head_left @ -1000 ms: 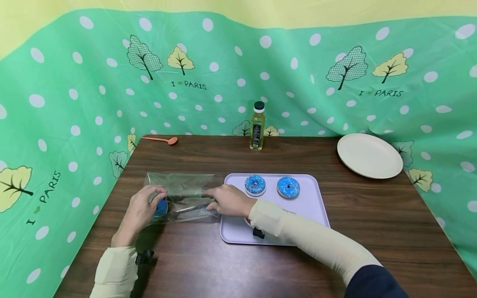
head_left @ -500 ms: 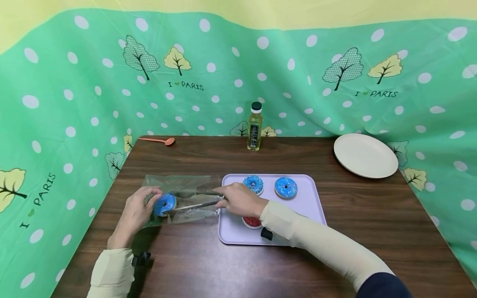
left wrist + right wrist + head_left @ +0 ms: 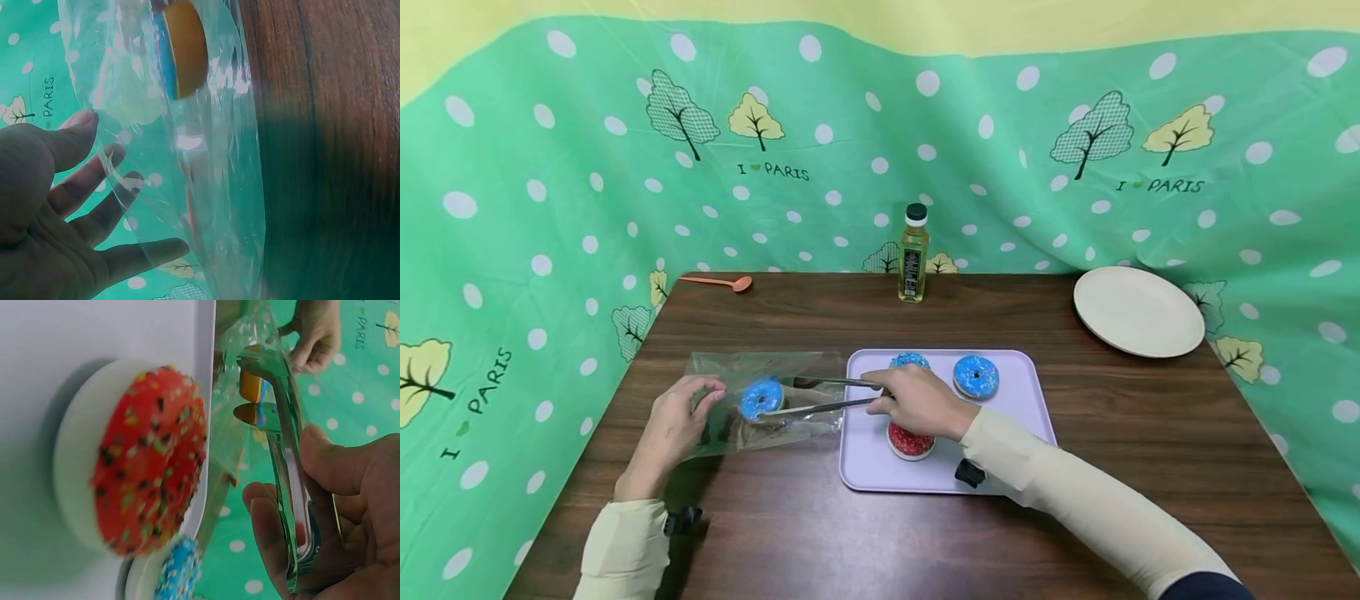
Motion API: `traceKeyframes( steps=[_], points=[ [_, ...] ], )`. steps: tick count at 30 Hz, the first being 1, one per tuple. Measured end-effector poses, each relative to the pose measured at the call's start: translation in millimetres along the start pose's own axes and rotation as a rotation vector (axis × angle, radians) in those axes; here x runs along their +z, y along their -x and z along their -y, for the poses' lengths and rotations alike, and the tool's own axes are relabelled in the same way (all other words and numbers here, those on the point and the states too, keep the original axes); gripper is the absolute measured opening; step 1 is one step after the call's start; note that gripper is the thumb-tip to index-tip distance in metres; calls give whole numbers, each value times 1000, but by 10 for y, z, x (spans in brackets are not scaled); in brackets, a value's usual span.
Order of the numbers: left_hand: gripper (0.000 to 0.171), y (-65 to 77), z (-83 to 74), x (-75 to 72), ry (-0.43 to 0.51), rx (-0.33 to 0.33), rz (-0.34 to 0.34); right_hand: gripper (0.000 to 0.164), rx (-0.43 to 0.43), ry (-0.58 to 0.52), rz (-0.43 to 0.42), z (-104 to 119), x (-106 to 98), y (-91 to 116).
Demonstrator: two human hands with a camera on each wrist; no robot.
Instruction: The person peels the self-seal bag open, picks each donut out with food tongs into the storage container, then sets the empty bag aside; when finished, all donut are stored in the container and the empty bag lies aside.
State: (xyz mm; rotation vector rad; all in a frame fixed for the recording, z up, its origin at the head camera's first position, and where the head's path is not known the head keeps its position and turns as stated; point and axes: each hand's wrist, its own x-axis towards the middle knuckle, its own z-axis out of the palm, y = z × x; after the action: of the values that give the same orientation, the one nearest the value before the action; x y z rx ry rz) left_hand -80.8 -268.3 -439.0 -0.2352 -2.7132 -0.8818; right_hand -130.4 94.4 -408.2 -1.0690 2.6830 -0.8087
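In the head view a blue-iced donut [image 3: 762, 400] shows at the middle of a clear plastic bag [image 3: 715, 367]. My left hand [image 3: 681, 421] pinches the bag's left end; in the left wrist view its thumb and fingers meet the film's edge. Metal tongs [image 3: 820, 408] run leftward from my right hand [image 3: 925, 402], which grips them by their arms, with the thumb on one side and fingers on the other. Their tips stand at either side of the donut. Glare on the film hides whether both tips touch it.
A lilac tray [image 3: 1000, 467] carries a red sprinkled donut [image 3: 912, 442] and two blue ones, one being this blue donut [image 3: 976, 377]. Behind stand an oil bottle [image 3: 913, 254], an orange spoon [image 3: 737, 284] and a cream plate [image 3: 1138, 312].
My right hand and the tongs have moved right, over the tray. The blue donut has shifted right within the bag, away from my left hand, which stays nearly still.
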Motion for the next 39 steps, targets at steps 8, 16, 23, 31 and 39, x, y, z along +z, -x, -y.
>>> traceKeyframes(
  steps=[8,16,23,31,39],
  points=[
    [8,-7,6,-8,-10,7,8,45,67,-4,-40,-92,-100,231],
    [6,-20,18,-20,-11,19,-1,46,132,-38,-103,-145,-194,501],
    [7,-12,42,-21,-17,26,8,43,214,-24,-131,-187,-307,787],
    [7,-21,39,-39,-17,16,14,44,272,0,-179,-248,-373,1054],
    [9,-24,29,-53,-22,-20,43,43,310,20,-224,-298,-440,1370]
  ],
)
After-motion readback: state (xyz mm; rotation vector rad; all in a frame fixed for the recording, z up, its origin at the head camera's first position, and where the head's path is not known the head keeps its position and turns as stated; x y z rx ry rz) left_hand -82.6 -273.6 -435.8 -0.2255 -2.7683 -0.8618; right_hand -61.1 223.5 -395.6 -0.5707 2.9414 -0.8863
